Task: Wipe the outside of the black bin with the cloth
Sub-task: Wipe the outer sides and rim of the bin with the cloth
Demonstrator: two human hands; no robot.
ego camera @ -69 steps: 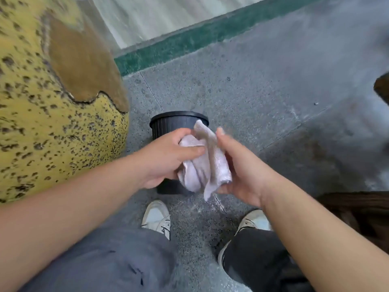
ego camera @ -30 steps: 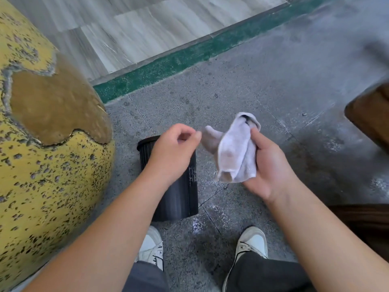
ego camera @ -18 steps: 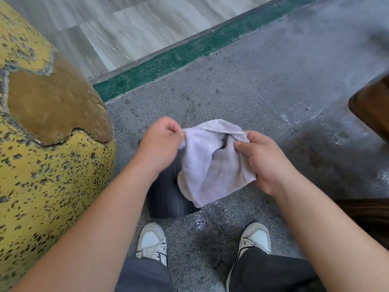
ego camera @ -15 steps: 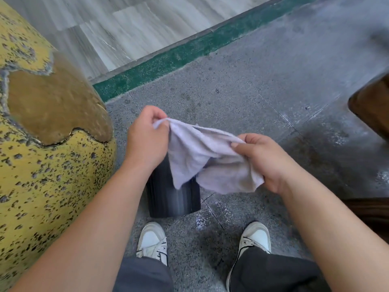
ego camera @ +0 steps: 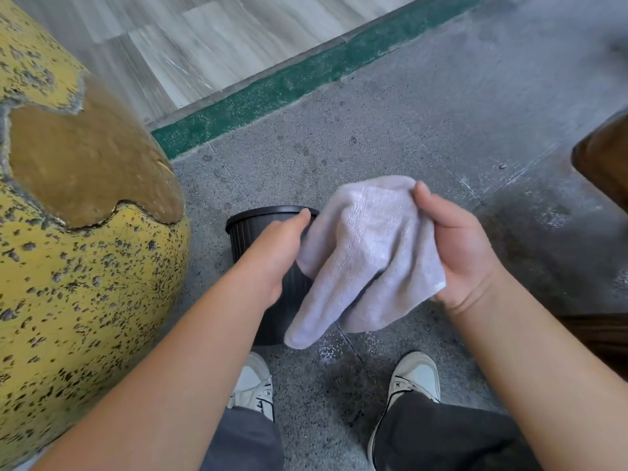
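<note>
Seen from above, looking down past two bare forearms. Underfoot, grey speckled stone floor [ego camera: 424, 107], damp and patchy, crossed by thin joint lines. Beyond it, a green painted strip [ego camera: 306, 73] running diagonally from left of centre up to the top right, then pale streaked grey tiles [ego camera: 204, 39] at the far edge. Filling the whole left side, a large rounded yellow object [ego camera: 85, 283], pitted with dark flecks, with a bare brown patch [ego camera: 78, 158] where the coating has come away. At the right edge, part of a brown object [ego camera: 608, 158], cut off by the frame; too little shown to name.

Open floor ahead and to the right of the bin, out to the green strip. To the left, only a narrow gap between the bin and the yellow object.

Near centre, standing upright on the floor, the ribbed black bin [ego camera: 248, 232], just beside the yellow object, with its rim partly hidden behind a hand and its right side behind the cloth. Below it, two white shoes [ego camera: 416, 379] and dark trouser legs [ego camera: 452, 440].

Left hand [ego camera: 278, 253] in front of the bin's upper part, fingers reaching under the cloth's left edge; grip there hidden, so cannot tell. Right hand [ego camera: 458, 253] curled round the pale lilac cloth [ego camera: 367, 253], thumb over its top edge, holding it bunched. One loose corner hanging down across the bin's right side.
</note>
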